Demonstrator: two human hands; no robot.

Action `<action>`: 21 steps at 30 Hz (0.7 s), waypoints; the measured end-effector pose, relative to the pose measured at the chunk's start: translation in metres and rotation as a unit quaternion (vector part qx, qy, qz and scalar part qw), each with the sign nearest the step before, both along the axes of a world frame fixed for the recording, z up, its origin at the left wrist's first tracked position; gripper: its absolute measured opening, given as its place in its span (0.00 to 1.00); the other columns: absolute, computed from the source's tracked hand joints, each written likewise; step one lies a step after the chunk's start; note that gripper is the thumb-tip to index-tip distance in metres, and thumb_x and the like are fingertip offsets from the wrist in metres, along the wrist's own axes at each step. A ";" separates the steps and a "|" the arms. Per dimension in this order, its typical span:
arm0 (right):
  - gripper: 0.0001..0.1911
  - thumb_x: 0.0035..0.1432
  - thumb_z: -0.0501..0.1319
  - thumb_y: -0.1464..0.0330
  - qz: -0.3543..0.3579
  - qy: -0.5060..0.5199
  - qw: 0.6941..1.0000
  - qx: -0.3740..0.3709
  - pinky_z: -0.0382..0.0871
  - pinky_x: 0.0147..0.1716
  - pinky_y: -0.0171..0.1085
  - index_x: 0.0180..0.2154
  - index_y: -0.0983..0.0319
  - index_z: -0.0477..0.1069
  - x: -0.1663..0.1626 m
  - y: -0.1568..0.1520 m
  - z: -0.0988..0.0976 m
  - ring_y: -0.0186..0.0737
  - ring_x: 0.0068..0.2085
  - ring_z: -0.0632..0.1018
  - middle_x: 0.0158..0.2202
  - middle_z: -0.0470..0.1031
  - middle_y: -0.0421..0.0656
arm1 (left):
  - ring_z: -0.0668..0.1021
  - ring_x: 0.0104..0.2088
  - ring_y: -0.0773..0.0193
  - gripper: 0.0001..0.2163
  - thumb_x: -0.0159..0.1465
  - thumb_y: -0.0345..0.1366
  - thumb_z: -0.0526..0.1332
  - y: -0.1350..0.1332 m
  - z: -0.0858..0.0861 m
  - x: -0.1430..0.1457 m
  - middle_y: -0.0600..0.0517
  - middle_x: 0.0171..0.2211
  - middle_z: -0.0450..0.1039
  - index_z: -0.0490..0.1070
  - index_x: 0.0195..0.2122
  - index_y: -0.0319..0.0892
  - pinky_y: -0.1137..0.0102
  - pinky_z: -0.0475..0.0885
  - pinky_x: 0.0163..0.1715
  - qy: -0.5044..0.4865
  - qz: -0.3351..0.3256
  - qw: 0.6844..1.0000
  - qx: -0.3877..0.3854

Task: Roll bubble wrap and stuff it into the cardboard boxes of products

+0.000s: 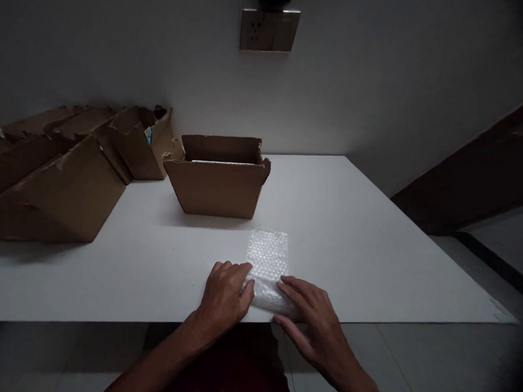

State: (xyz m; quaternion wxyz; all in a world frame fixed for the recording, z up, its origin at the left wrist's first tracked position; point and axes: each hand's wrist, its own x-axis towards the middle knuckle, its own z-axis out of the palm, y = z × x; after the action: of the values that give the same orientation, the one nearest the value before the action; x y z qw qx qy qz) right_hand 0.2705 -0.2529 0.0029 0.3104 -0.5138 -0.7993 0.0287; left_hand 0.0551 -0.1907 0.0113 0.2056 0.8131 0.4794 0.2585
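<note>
A sheet of clear bubble wrap lies near the front edge of the white table, its far part flat. Its near part is folded or rolled into a thicker bundle; whether anything is inside cannot be made out. My left hand is closed on the left side of the bundle, fingers curled and thumb pressing at its edge. On the right end, my right hand grips the bundle, fingers on top and thumb at the near side.
Behind the wrap stands an open cardboard box with something white inside. Several more open cardboard boxes crowd the left side of the table. A wall socket is above the table; a dark brown panel stands at right.
</note>
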 end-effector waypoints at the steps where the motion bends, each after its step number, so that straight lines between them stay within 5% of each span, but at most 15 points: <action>1: 0.20 0.64 0.61 0.66 0.008 -0.003 1.000 0.004 0.72 0.47 0.49 0.57 0.56 0.68 0.000 0.002 -0.002 0.49 0.52 0.75 0.53 0.75 0.48 | 0.76 0.38 0.53 0.12 0.66 0.35 0.56 -0.001 0.000 -0.001 0.45 0.37 0.77 0.74 0.47 0.40 0.55 0.70 0.43 -0.006 0.002 1.000 0.009; 4: 0.17 0.66 0.59 0.69 0.000 0.040 0.999 0.005 0.74 0.42 0.46 0.55 0.56 0.69 -0.002 0.003 -0.003 0.45 0.44 0.78 0.44 0.79 0.45 | 0.74 0.49 0.51 0.17 0.65 0.37 0.60 -0.009 0.005 -0.009 0.42 0.50 0.73 0.69 0.54 0.41 0.55 0.70 0.49 -0.071 -0.043 0.996 0.013; 7: 0.16 0.67 0.58 0.67 -0.001 0.089 0.994 -0.059 0.75 0.36 0.41 0.55 0.55 0.70 -0.003 0.000 0.000 0.42 0.38 0.78 0.39 0.79 0.43 | 0.75 0.48 0.55 0.20 0.65 0.32 0.58 -0.017 0.008 -0.016 0.45 0.49 0.75 0.65 0.58 0.43 0.57 0.70 0.50 -0.117 -0.086 0.989 -0.028; 14: 0.22 0.63 0.62 0.65 -0.043 0.016 0.998 0.038 0.70 0.51 0.52 0.58 0.56 0.67 -0.005 0.001 0.003 0.53 0.57 0.72 0.59 0.70 0.51 | 0.76 0.38 0.56 0.18 0.64 0.31 0.57 0.010 0.002 -0.005 0.47 0.38 0.78 0.70 0.55 0.42 0.57 0.71 0.46 -0.058 -0.008 0.997 -0.053; 17: 0.19 0.63 0.61 0.66 -0.010 -0.021 0.999 0.023 0.70 0.49 0.51 0.56 0.56 0.69 -0.009 0.009 -0.001 0.51 0.53 0.75 0.54 0.75 0.49 | 0.76 0.35 0.58 0.17 0.64 0.35 0.59 0.018 0.002 -0.001 0.50 0.34 0.76 0.70 0.54 0.42 0.58 0.71 0.44 -0.071 0.015 0.995 -0.073; 21: 0.13 0.66 0.58 0.66 -0.063 0.083 0.994 0.015 0.73 0.42 0.45 0.51 0.58 0.72 -0.015 0.016 -0.003 0.46 0.43 0.79 0.43 0.80 0.46 | 0.76 0.43 0.57 0.25 0.62 0.41 0.61 0.005 0.006 -0.004 0.41 0.51 0.71 0.63 0.60 0.40 0.60 0.73 0.44 -0.269 0.086 0.940 -0.190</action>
State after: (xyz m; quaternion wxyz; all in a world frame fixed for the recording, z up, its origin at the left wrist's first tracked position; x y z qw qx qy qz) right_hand 0.2554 -0.2364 -0.0003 0.3845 -0.5545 -0.7370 0.0392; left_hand 0.0514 -0.1859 0.0171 0.4542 0.6147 0.5146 0.3887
